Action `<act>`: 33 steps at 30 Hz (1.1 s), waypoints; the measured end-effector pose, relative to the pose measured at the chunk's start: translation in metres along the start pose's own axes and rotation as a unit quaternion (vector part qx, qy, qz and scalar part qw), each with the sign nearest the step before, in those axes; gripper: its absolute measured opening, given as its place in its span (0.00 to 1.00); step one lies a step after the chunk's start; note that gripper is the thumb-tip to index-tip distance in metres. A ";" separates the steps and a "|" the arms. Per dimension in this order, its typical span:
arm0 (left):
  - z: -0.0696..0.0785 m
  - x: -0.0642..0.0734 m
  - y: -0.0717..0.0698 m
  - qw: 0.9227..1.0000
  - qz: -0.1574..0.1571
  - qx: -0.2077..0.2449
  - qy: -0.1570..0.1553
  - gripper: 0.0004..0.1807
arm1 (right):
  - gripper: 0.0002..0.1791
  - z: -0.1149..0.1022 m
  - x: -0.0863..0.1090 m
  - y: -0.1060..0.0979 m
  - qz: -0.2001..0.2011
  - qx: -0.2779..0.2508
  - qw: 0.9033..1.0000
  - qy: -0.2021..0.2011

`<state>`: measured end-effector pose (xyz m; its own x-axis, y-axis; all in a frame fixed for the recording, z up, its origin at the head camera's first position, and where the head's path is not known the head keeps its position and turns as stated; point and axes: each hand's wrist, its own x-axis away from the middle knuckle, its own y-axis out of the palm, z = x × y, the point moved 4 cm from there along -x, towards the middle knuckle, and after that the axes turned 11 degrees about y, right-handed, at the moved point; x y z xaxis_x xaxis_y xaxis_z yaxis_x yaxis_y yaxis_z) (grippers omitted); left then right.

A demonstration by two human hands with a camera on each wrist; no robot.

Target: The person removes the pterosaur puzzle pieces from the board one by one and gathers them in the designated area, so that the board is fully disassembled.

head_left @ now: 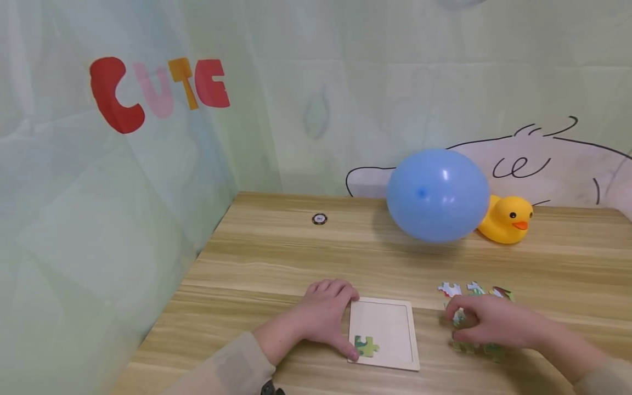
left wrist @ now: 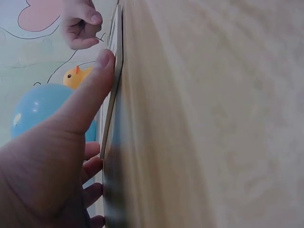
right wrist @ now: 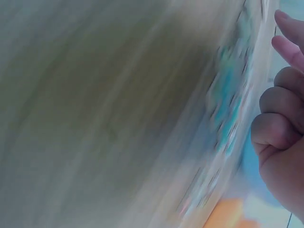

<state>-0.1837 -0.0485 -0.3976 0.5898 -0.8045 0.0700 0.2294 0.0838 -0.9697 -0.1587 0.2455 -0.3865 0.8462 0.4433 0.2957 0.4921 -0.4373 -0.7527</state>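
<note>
A square wooden puzzle tray (head_left: 387, 323) lies flat on the table. One green jigsaw piece (head_left: 366, 346) sits in its lower left corner. My left hand (head_left: 326, 315) rests along the tray's left side, thumb at the lower left corner and forefinger by the upper left one. In the left wrist view, the thumb (left wrist: 90, 92) lies straight against the tray's edge. My right hand (head_left: 498, 321) hovers over a group of loose jigsaw pieces (head_left: 450, 289), partly hiding them. Its thumb and forefinger stand apart with nothing seen between them, while the other fingers (right wrist: 280, 104) are curled.
A blue balloon (head_left: 438, 195) is at the back of the table, in front of a yellow rubber duck (head_left: 506, 219). Farther left lies a round black-and-white chip (head_left: 320, 219). A printed cloth wall (head_left: 296, 99) borders the table (head_left: 266, 247) at the back and left.
</note>
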 end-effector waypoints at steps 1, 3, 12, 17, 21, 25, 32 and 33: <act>0.000 0.000 0.000 1.000 0.001 -0.001 0.002 0.55 | 0.14 -0.005 -0.003 0.001 -0.004 0.001 1.000 -0.001; 0.000 0.001 0.000 1.000 0.002 -0.004 0.005 0.55 | 0.13 -0.017 -0.008 0.004 -0.001 0.010 1.000 -0.019; -0.002 0.000 0.004 1.000 0.002 -0.012 0.003 0.54 | 0.15 -0.065 -0.037 0.029 -0.020 0.036 0.996 -0.073; -0.001 -0.001 0.003 1.000 0.003 -0.016 0.003 0.53 | 0.16 -0.083 -0.051 0.044 -0.022 0.070 0.992 -0.100; -0.001 -0.001 0.002 1.000 0.000 -0.015 0.001 0.52 | 0.17 -0.094 -0.056 0.050 -0.020 0.076 0.991 -0.112; -0.001 0.000 0.002 1.000 0.002 -0.015 0.002 0.52 | 0.17 -0.101 -0.060 0.055 -0.028 0.080 0.990 -0.112; -0.001 0.001 0.002 1.000 0.008 -0.013 0.005 0.53 | 0.17 -0.103 -0.064 0.065 -0.056 0.083 0.992 -0.083; -0.001 0.001 0.002 1.000 0.009 -0.012 0.005 0.53 | 0.17 -0.103 -0.064 0.065 -0.055 0.086 0.991 -0.083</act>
<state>-0.1830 -0.0500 -0.3995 0.5861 -0.8086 0.0510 0.2005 0.0838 -0.9761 -0.1592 0.1080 -0.3935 0.7371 0.6095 0.2919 0.5258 -0.2459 -0.8143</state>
